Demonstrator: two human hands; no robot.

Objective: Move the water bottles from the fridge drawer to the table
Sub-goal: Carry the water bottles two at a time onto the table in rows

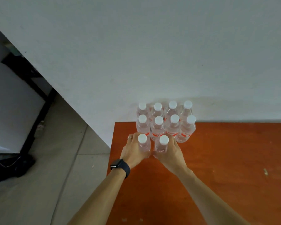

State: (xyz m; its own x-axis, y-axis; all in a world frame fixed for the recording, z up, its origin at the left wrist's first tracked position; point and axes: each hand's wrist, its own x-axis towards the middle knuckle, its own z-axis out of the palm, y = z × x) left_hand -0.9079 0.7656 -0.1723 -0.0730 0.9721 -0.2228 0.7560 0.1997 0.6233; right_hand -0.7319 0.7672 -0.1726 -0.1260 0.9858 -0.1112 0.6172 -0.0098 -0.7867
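While both hands are wrapping around bottles, ten clear water bottles are standing upright on the orange-brown table [225,168], long axes vertical, white caps pointing up toward the camera. Taking the block of eight bottles [165,125] as the landmark: it is sitting at the table's far left corner, against the pale wall [136,54], in two rows of four with bottles touching, their red labels facing the person.

Just in front of that block, on its left half, two more bottles are standing side by side. The left hand [133,151] is closing its grip around the left front bottle [143,143], fingers curling round the body's left side, a ring showing on one finger and a dark watch [120,166] on the wrist. The right hand [170,153] is holding its grip closed around the right front bottle [162,144], fingers reaching along its right side next to the block. Both front bottles are nearly touching each other and the block's nearer row.

Left of the block, beyond the table edge, tiled floor [55,176] is showing.
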